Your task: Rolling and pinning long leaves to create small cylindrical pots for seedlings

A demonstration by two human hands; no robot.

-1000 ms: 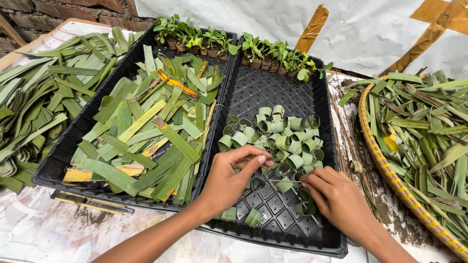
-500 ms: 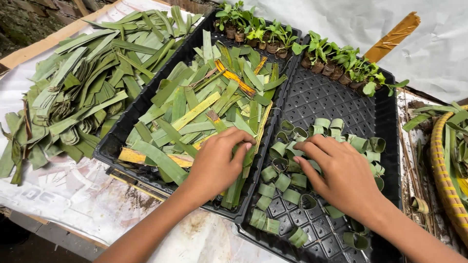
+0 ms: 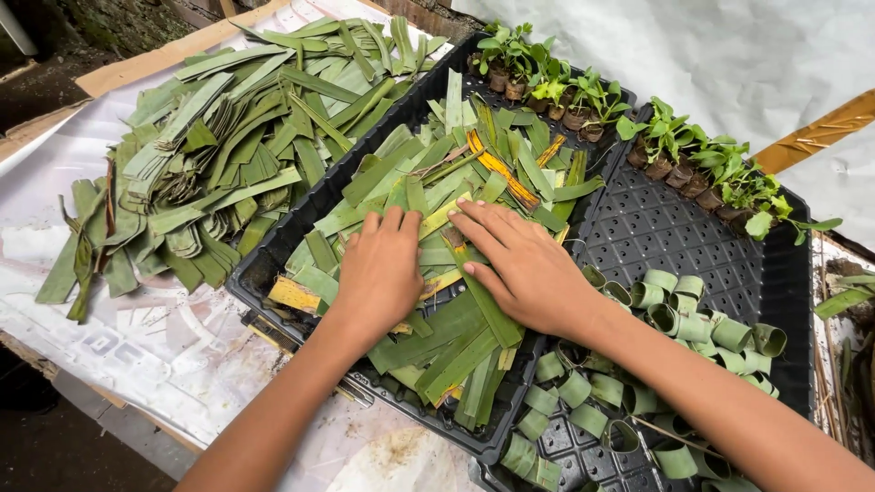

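Overhead, both of your hands rest flat on the cut leaf strips (image 3: 437, 273) heaped in the near black seedling tray (image 3: 273, 264). Your left hand (image 3: 381, 269) lies palm down near the middle of the heap, fingers (image 3: 394, 223) spread and pointing away from you, pressing rather than pinching; nothing is closed inside it. Your right hand (image 3: 529, 269) crosses over from the neighbouring tray and lies just beside the left, its fingers (image 3: 483, 228) likewise extended and loose on the strips, one long green strip running beneath the palm.

Handling note: the strips look light, thin and flexible, stiff along their length but easily creased or split across it; some are yellowed and probably more brittle. They are stacked loosely and would likely slide over one another, so a single strip is best taken near one end, between thumb and forefinger, and lifted along its grain.

Surroundings: the second black tray (image 3: 693, 237) to the right holds rolled leaf rings (image 3: 674, 314) in its cells, and a row of small potted seedlings (image 3: 638, 137) stands along the far edge of both trays. A larger pile of uncut leaves (image 3: 210, 155) lies to the left on the white sheet (image 3: 164, 337) covering the counter.
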